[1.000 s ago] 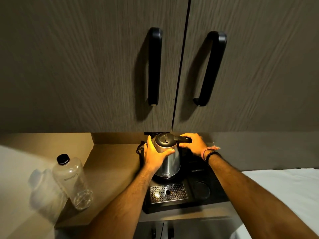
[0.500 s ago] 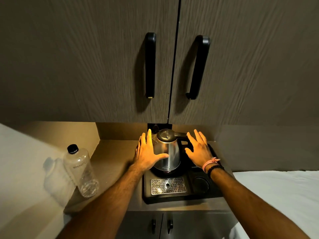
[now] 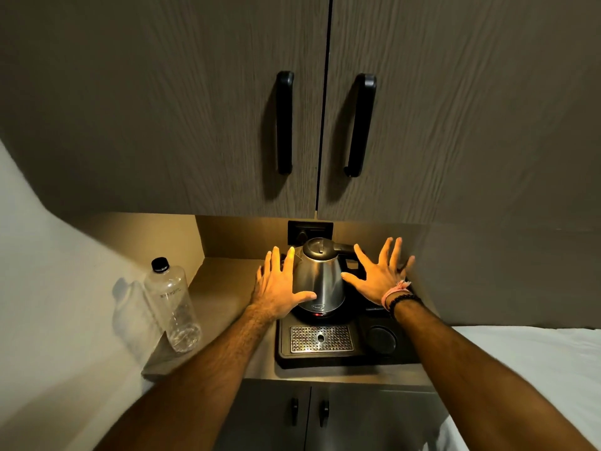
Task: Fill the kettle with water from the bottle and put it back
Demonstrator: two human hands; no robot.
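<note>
Head view: both hands have released the kettle [image 3: 320,281]; left hand [image 3: 279,288] and right hand [image 3: 379,276] are now spread, fingers splayed, flanking it. The kettle stands on its black tray [image 3: 344,356] on the bench, lid closed. The capped bottle [image 3: 172,307] stands left, apparently nearly empty. Judgement: task complete. Kettle badge and bottle lettering are illegible.
</note>
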